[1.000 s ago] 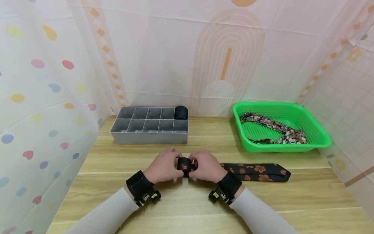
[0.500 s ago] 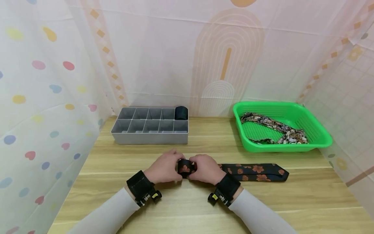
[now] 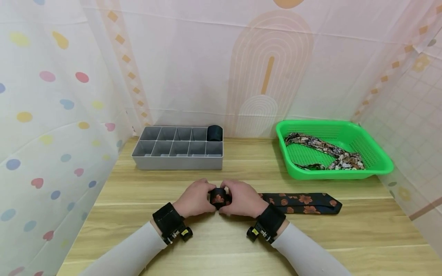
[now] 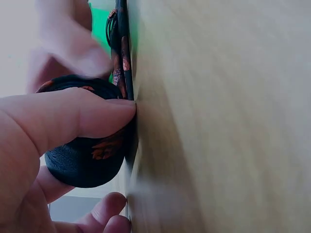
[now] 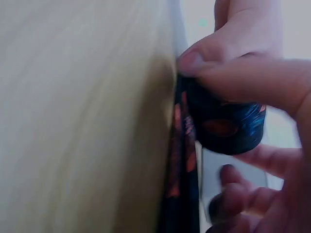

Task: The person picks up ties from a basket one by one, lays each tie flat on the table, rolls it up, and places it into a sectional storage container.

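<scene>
A dark necktie with orange flowers (image 3: 305, 203) lies along the table, its wide pointed end to the right and its other end wound into a roll (image 3: 218, 198). My left hand (image 3: 196, 198) grips the roll from the left; in the left wrist view the thumb lies across the coiled side of the roll (image 4: 85, 162). From the right, my right hand (image 3: 243, 198) holds the same roll between thumb and fingers. The right wrist view shows the flat length of the tie (image 5: 182, 194) running out of the roll (image 5: 228, 128) along the tabletop.
Behind the hands stands a grey divided box (image 3: 177, 164) with a dark rolled tie (image 3: 215, 133) in its back right compartment. At the back right a green basket (image 3: 340, 174) holds a patterned tie (image 3: 315, 144). Patterned curtains (image 3: 193, 69) hang behind and at both sides.
Both hands stay on the roll, with small shifts of the fingers. The tie's pointed end has slid slightly left since a second ago. The box and basket stay in place.
</scene>
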A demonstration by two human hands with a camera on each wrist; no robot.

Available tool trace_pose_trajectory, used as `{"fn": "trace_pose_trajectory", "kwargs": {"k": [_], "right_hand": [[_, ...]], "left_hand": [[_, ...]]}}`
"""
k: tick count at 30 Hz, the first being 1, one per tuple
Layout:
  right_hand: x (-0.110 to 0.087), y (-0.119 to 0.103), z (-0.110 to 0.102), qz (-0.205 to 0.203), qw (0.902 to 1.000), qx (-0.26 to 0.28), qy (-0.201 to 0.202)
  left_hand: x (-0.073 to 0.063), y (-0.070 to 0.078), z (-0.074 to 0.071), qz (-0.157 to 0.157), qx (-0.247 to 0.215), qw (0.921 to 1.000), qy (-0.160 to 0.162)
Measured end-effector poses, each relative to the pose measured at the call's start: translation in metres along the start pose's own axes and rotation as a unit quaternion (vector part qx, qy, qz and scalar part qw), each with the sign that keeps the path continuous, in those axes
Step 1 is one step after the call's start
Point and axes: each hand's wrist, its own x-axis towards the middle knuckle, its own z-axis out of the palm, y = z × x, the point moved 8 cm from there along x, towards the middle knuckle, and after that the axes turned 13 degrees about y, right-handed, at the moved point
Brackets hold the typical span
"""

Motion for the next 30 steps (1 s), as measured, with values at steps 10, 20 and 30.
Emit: {"fn": "trace_pose_trajectory", "kwargs": {"k": [10,20,30], "right_hand": [[0.001,-0.001,-0.014,0.011,0.9992,0.011,0.038],[0.000,0.009,-0.006,0.036,0.9993,-0.002,-0.003],[0.000,0.011,0.006,0.044,0.9989,-0.001,-0.016]], "left_hand": [[0.004,-0.002,-0.003,-0.015,0.001,0.9999,0.002],[0.005,-0.001,-0.012,-0.044,-0.017,0.9988,0.016],[0.003,0.006,-0.010,-0.016,-0.060,0.9977,0.027]]}}
